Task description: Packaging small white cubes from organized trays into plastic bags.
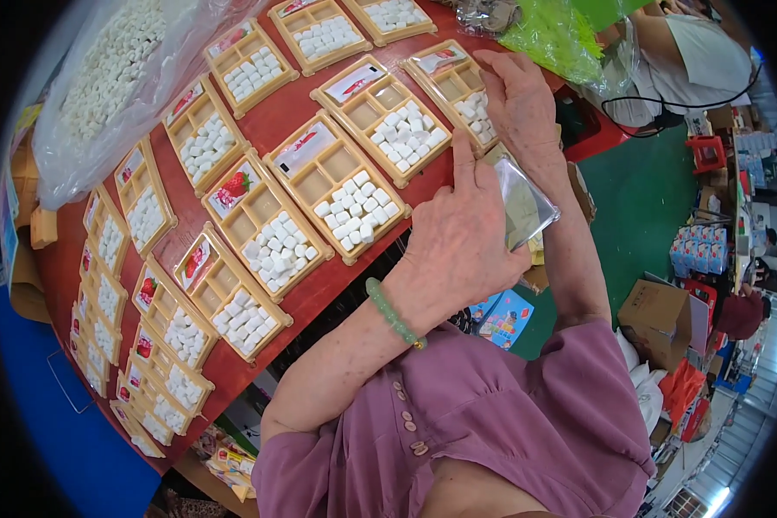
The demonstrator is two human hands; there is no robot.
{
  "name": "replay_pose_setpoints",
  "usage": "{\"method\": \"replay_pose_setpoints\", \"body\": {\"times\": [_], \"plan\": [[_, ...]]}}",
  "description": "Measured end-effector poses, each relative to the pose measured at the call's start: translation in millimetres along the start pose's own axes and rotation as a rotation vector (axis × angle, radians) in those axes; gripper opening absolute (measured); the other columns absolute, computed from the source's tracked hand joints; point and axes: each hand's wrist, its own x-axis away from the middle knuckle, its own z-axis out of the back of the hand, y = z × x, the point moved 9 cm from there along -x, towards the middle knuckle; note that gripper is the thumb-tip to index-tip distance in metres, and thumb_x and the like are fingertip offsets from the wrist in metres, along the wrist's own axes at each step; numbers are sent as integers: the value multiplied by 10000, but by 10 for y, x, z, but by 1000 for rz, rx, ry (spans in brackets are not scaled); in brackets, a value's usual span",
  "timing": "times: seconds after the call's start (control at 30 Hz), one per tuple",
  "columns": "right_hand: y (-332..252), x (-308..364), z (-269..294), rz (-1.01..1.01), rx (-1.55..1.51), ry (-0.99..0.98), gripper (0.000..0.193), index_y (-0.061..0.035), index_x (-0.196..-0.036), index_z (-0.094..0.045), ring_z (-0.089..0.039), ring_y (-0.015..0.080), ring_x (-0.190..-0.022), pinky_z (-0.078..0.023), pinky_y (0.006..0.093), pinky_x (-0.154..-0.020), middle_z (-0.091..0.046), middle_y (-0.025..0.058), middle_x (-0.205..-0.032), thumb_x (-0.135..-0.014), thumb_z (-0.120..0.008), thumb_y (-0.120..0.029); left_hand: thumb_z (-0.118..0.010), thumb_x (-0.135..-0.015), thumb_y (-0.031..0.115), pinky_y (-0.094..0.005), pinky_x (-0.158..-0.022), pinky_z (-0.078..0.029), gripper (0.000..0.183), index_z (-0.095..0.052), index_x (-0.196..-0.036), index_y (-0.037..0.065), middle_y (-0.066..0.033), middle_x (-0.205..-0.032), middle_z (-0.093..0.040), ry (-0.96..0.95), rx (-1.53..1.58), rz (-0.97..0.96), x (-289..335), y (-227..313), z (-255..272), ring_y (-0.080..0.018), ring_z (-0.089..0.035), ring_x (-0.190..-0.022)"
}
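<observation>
Filling the compartmented tray (448, 89) is apparently calling for the clear packet (527, 205) the left hand (462, 226) is gripping; right hand (524, 110), grip unclear.

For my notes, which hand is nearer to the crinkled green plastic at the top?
Right: in the picture, the right hand sits just below the crinkled green plastic; the left hand is lower, farther left.

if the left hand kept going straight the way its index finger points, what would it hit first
The left hand would probably first meet the beige compartmented tray partly hidden by the right hand, though relative height is unclear.
</observation>
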Motion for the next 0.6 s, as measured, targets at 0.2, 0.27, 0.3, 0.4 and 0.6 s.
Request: {"method": "replay_pose_setpoints", "body": {"times": [0.2,0.27,0.3,0.4,0.6], "plan": [[-89,-1,-55,175,25,-93,271,-71,-1074,-626,-583,302,-932,-479,364,-785,-598,118,-990,-824,-544,-5,-708,-643,289,-450,-660,-533,644,-419,-1076,-88,-384,-1342,-296,47,74,-25,87,10,31,-433,-631,-803],[-72,-2,-87,168,54,-139,284,-69,-1093,-617,-578,303,-950,-474,364,-808,-596,123,-994,-826,-538,-12,-707,-643,291,-449,-668,-533,668,-412,-1106,-91,-385,-1345,-294,63,105,-27,131,6,47,-438,-629,-807],[-75,-5,-94,176,111,-155,282,-61,-1119,-601,-569,311,-972,-463,367,-835,-593,134,-1014,-848,-527,-37,-713,-639,290,-441,-685,-532,703,-396,-1136,-93,-386,-1349,-289,55,141,-32,157,15,59,-440,-624,-836],[-109,-9,-57,160,139,-154,283,-43,-1164,-571,-551,326,-1018,-443,376,-881,-585,154,-1069,-894,-504,-95,-729,-630,286,-424,-721,-529,756,-371,-1177,-94,-386,-1354,-285,43,184,-54,271,16,77,-440,-610,-895],[-199,-25,60,105,9,-164,320,-24,-1221,-531,-510,331,-1123,-411,376,-945,-546,169,-1214,-945,-478,-178,-764,-621,283,-411,-770,-521,815,-348,-1210,-96,-370,-1355,-296,-12,274,-55,480,-56,87,-434,-586,-969]]}}
